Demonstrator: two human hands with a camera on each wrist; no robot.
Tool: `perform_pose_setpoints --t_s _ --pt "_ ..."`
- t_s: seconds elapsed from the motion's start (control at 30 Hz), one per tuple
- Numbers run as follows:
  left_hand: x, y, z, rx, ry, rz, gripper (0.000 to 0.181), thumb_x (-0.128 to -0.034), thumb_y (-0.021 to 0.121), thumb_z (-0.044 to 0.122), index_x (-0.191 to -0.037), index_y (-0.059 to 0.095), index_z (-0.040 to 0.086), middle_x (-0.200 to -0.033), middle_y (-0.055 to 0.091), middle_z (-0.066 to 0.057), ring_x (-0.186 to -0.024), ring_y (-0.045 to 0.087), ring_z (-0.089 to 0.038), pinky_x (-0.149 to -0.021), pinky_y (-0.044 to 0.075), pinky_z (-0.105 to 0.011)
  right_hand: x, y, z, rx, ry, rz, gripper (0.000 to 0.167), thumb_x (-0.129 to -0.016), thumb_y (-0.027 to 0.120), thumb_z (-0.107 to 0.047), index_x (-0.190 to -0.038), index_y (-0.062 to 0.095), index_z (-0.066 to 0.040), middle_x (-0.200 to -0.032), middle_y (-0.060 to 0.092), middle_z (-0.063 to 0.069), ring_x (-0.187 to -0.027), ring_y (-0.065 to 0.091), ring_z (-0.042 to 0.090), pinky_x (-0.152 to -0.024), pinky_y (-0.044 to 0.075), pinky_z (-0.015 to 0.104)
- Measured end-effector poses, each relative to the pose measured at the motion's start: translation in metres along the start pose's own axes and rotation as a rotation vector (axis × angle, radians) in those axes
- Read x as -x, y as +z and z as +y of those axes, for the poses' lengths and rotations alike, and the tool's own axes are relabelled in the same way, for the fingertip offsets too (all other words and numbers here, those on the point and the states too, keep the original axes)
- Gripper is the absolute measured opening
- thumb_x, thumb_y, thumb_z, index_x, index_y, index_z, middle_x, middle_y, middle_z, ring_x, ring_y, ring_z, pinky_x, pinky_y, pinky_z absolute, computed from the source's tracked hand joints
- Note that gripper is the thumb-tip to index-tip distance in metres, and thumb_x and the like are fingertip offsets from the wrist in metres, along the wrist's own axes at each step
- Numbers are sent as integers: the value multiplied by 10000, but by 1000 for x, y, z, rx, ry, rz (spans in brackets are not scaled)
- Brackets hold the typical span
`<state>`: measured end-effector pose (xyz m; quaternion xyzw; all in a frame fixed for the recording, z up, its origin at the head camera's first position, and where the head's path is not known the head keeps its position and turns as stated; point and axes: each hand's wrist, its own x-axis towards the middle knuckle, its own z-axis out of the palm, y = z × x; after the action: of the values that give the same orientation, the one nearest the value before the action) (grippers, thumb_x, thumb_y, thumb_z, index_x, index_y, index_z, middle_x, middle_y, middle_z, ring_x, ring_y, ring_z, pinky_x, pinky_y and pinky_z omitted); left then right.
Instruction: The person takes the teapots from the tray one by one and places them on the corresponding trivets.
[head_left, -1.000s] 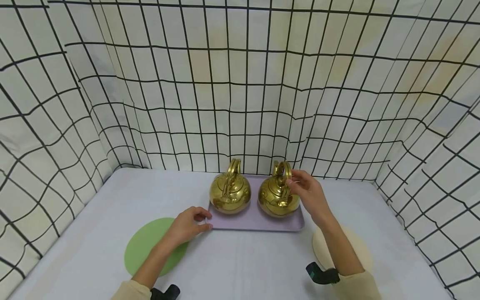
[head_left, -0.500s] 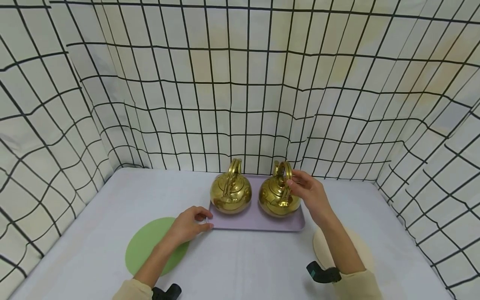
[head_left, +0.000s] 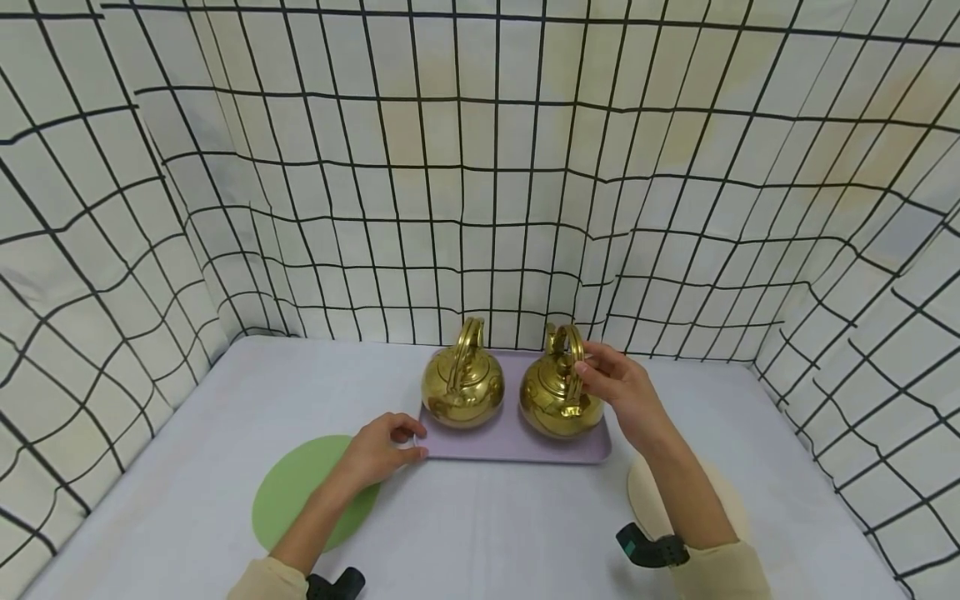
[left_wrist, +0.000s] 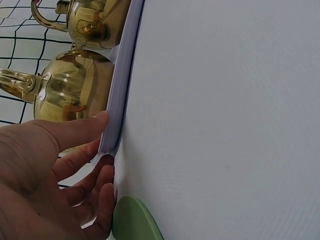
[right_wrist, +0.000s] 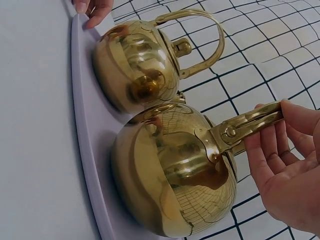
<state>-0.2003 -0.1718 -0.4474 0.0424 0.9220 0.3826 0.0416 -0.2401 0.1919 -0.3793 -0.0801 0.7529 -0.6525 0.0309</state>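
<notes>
Two brass teapots stand on a lilac tray (head_left: 495,448): the left teapot (head_left: 462,390) and the right teapot (head_left: 558,404). At the tray's front left corner, my left hand (head_left: 381,450) pinches the rim, its thumb on the edge in the left wrist view. My right hand (head_left: 626,396) holds the arched handle (right_wrist: 250,122) of the right teapot between thumb and fingers. That teapot sits upright on or just above the tray; contact underneath cannot be made out. Nobody's hand touches the left teapot, whose handle (right_wrist: 220,42) stands up.
A green round mat (head_left: 288,496) lies partly under my left forearm. Beneath my right forearm is a cream round mat (head_left: 647,496). White cloth covers the table (head_left: 495,533), and a black wire grid (head_left: 480,221) encloses the back and sides.
The right teapot has shifted very slightly toward me and to the right, with my right hand on its handle. My left hand stays at the tray corner.
</notes>
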Motion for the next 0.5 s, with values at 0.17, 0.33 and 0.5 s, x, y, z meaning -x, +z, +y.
perform_pose_setpoints --t_s 0.17,0.33,0.5 --pt "0 0 1 -3 -18 -3 246 -853 844 171 -1076 751 123 -1118 717 -87 -1067 653 -237 -958 528 -460 2 -3 -4 1 -14 -3 506 -1048 634 -191 -1503 495 -20 -1007 626 -118 -982 653 28 -942 572 223" --pt "-1 1 2 -5 -34 -3 253 -855 844 178 -1085 749 127 -1129 715 -89 -1075 649 -241 -964 529 -469 6 -7 -8 4 -27 -3 513 -1047 638 -208 -1507 501 -28 -1005 619 -114 -1000 647 36 -937 571 220" --pt "0 0 3 -11 -30 -5 258 -855 845 182 -1087 747 128 -1128 715 -87 -1073 650 -239 -964 531 -483 10 -12 -11 16 -33 2 530 -1045 645 -249 -1512 499 -47 -1026 627 -110 -1025 649 38 -948 568 215"
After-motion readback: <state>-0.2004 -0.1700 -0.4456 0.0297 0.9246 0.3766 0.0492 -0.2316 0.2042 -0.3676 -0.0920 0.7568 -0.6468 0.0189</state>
